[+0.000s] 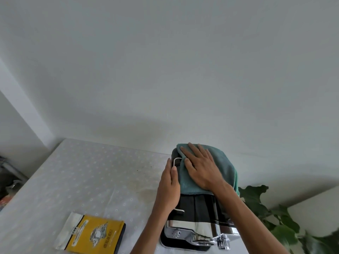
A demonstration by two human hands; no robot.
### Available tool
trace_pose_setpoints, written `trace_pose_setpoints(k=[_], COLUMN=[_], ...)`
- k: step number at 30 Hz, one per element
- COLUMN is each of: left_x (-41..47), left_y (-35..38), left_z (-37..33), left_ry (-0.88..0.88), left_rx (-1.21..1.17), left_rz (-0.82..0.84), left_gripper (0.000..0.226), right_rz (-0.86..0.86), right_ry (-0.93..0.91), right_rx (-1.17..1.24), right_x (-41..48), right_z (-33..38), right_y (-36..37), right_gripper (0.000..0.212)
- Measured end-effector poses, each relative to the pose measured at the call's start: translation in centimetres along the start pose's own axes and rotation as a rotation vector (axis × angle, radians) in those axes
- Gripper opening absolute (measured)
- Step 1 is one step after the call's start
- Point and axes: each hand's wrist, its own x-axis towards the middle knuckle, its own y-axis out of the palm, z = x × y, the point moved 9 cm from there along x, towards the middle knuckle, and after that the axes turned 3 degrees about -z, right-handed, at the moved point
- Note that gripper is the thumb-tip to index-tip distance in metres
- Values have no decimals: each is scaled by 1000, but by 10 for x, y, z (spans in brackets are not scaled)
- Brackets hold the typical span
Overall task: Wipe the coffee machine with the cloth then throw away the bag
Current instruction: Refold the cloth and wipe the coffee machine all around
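Note:
A black and chrome coffee machine (198, 213) stands on the table at the lower right. A teal cloth (222, 162) lies draped over its top. My right hand (200, 166) presses flat on the cloth with fingers spread and straight. My left hand (169, 186) rests flat against the machine's left side, thumb by a thin metal handle. A yellow coffee bag (95, 234) with a silver folded top lies flat on the table at the lower left, apart from both hands.
The table (82, 180) has a pale dotted cover and runs to a white wall behind. A leafy green plant (275, 217) stands close to the right of the machine. Dark clutter (7, 180) sits past the table's left edge.

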Motion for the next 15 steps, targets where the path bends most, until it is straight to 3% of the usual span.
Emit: trace_pose_setpoints(k=[5, 15], left_x=[-1, -4], left_y=[-1, -4], left_z=[-3, -5], left_ry=[7, -16], left_rx=[1, -32], left_rz=[-3, -43], left_gripper=[52, 50], right_rz=[-71, -134], right_ry=[197, 196], right_rx=[49, 21], right_x=[-7, -46], right_z=[-20, -9], right_y=[-1, 0], right_gripper=[59, 69])
